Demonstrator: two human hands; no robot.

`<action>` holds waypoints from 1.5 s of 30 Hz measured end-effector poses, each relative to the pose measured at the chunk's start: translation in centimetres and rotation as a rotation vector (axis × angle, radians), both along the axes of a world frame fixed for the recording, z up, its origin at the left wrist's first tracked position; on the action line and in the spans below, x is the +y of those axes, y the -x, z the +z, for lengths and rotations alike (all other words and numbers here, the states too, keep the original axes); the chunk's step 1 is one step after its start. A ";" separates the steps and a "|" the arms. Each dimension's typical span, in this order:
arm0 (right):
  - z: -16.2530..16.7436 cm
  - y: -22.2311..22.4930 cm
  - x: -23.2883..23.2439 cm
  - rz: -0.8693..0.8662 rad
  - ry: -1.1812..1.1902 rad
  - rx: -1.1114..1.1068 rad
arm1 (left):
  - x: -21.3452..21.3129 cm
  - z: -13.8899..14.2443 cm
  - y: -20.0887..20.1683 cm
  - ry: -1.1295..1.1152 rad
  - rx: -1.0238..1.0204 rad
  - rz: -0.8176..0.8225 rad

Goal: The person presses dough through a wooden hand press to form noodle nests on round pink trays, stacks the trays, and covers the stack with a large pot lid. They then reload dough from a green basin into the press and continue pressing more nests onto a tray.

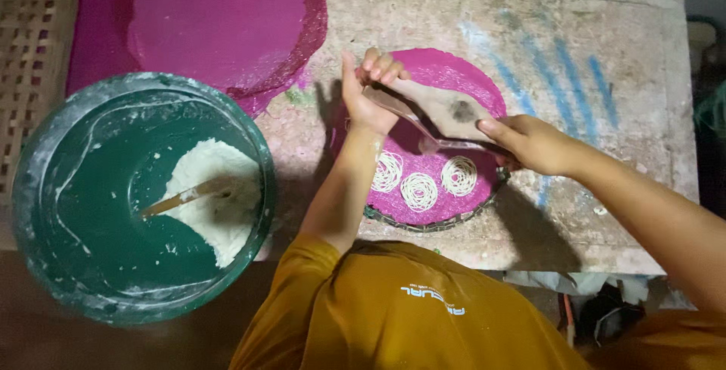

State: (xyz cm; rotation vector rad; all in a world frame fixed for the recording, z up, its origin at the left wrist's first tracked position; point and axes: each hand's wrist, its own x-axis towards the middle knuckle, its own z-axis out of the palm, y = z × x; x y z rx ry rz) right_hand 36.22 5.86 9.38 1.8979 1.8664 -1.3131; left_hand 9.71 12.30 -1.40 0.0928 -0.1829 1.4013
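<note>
Both hands are on the piping bag (442, 109) over the pink round tray (484, 82) — left hand (367, 97) clenching its twisted top, right hand (533, 143) pinching the nozzle end — and it looks soft, slippery, batter-heavy, best held exactly there.

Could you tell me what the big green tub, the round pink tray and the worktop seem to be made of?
The green tub looks like smooth moulded plastic, its glossy wall smeared with white batter. The round pink tray seems to be cloth stretched over a woven rim, probably cane or bamboo; plaiting shows at its near edge. The worktop looks like rough, mottled stone or concrete, matte, with blue streaks.
</note>
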 end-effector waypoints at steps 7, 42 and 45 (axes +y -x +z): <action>0.0 1.7 -2.3 0.050 -0.082 0.064 | 0.1 -2.5 0.0 -0.008 0.064 0.017; -1.1 -1.9 0.1 -0.048 -0.356 0.224 | -0.9 -9.1 -3.5 0.125 1.335 -0.581; -2.0 -2.4 0.4 -0.102 -0.380 0.224 | -3.0 -7.6 -2.1 -0.127 1.861 -0.360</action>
